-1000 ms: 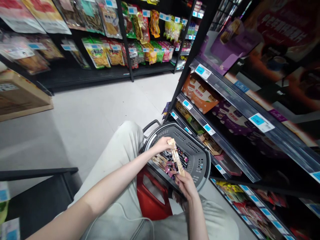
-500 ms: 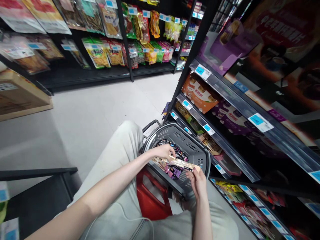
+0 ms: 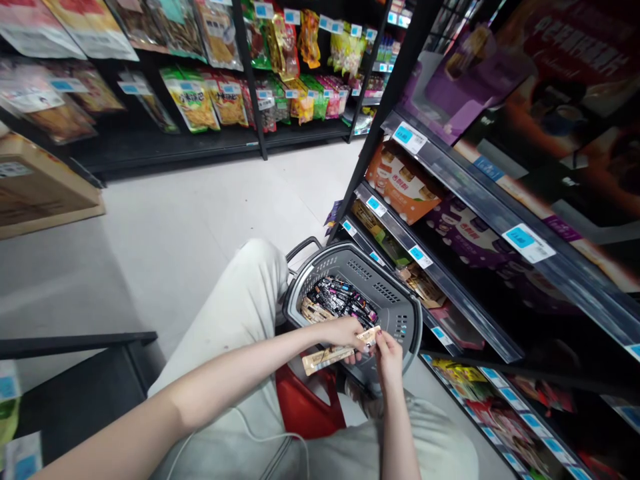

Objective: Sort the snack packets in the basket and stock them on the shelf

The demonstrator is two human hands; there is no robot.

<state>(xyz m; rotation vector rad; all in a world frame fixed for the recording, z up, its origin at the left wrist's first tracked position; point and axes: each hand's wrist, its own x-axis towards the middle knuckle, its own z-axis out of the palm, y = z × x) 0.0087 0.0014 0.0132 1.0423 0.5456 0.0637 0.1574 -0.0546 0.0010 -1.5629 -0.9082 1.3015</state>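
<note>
Over the near side of a grey basket [image 3: 373, 270], my left hand [image 3: 347, 331] is closed around long, tan stick packets [image 3: 320, 361]. My right hand [image 3: 389, 350] pinches the upper right end of the tan packets between thumb and fingers. How many packets are held I cannot tell. Inside the basket lies a pile of dark stick packets [image 3: 343, 299] with purple and blue parts. More tan packets [image 3: 314, 311] lie at the pile's left. My left forearm crosses the basket's front rim and hides part of it.
Right of the basket stands a shelf rack [image 3: 450, 293] with boxes and price tags. Snack bags [image 3: 193, 100] fill the shelves ahead. A cardboard box [image 3: 45, 180] stands at left. Below the basket is a red plastic part [image 3: 305, 403]. A white cable [image 3: 260, 438] crosses my lap.
My hands have come nearer to the basket's front rim with the tan packets. The packets' left end now points down-left, outside the basket, and more of the dark pile shows.
</note>
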